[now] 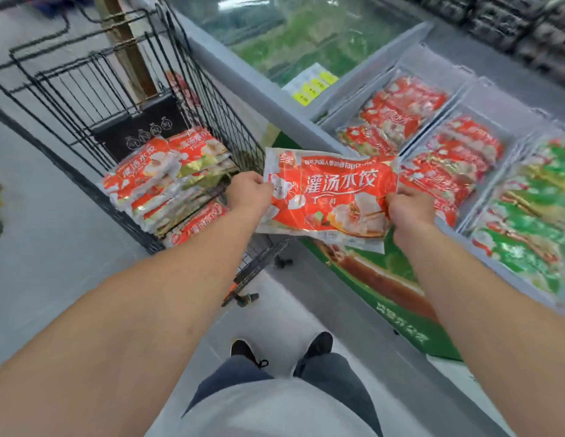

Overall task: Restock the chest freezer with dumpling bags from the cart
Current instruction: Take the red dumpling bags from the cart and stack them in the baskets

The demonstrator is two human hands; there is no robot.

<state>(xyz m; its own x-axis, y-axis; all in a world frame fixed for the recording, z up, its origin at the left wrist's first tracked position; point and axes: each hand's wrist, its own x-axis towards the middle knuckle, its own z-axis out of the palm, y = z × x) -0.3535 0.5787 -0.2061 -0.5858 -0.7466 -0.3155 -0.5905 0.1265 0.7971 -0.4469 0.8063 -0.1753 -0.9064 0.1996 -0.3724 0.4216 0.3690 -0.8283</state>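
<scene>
Dumpling bag (330, 193) lies sideways between your hands: left hand (248, 192) and right hand (409, 209) each pinch an end. Freezer bins (483, 89) wait at right.

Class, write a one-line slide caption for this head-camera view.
Both hands, left and right, hold a red dumpling bag between the stocked cart and the open chest freezer.
</scene>
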